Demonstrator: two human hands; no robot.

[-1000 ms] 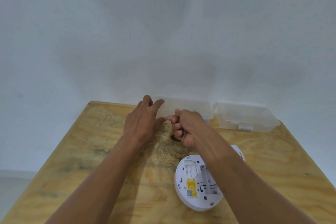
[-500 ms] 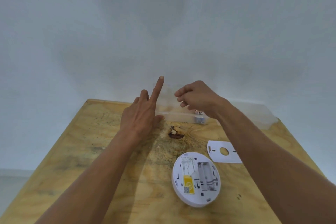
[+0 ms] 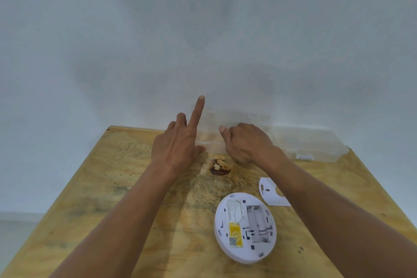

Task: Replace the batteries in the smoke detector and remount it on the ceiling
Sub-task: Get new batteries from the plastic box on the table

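The white round smoke detector (image 3: 244, 230) lies face down on the wooden table (image 3: 126, 187), its battery compartment open with no batteries in it. Its white mounting plate (image 3: 269, 192) lies just behind it, partly under my right forearm. At the table's far edge stands a clear plastic box (image 3: 208, 142) with its lid (image 3: 239, 117) raised. My left hand (image 3: 178, 142) props the lid with a straight index finger, thumb at the box's front. My right hand (image 3: 246, 142) reaches down into the box; its fingertips are hidden, so whether it holds anything cannot be told.
A second clear plastic box (image 3: 316, 144), lid down, sits to the right of the first against the pale wall. A dark knot hole (image 3: 220, 168) marks the wood just in front of my hands.
My right hand pulled the lid up and has now dropped into the open box, covering the batteries seen a moment ago. My left index finger rose with the lid.
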